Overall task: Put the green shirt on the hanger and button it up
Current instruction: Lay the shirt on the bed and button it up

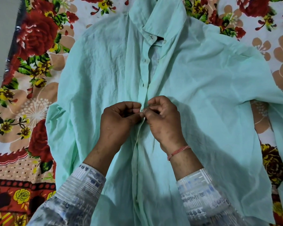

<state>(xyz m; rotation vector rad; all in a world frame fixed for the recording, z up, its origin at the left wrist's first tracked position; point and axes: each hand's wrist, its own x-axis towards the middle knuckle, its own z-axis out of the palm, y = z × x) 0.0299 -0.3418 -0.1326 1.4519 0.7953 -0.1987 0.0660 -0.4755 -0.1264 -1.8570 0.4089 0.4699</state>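
The green shirt (186, 88) lies front-up and spread wide on a floral bedsheet (33, 98), collar away from the person, and both hands meet at the placket (143, 88) about halfway down. The left hand (118, 123) has its fingers closed in a pinch on the buttonhole edge; the right hand (163, 118) has its fingers curled shut on the opposite edge, presumably on a button, though the button itself is hidden. Above them the front gapes open below the collar (155, 18), and a dark sliver at the neck may be the hanger; I cannot tell for certain. To do this step well, hold the hole taut and flat, tilt the button edge-on, push it through, then check both edges line up before taking the next one upward.
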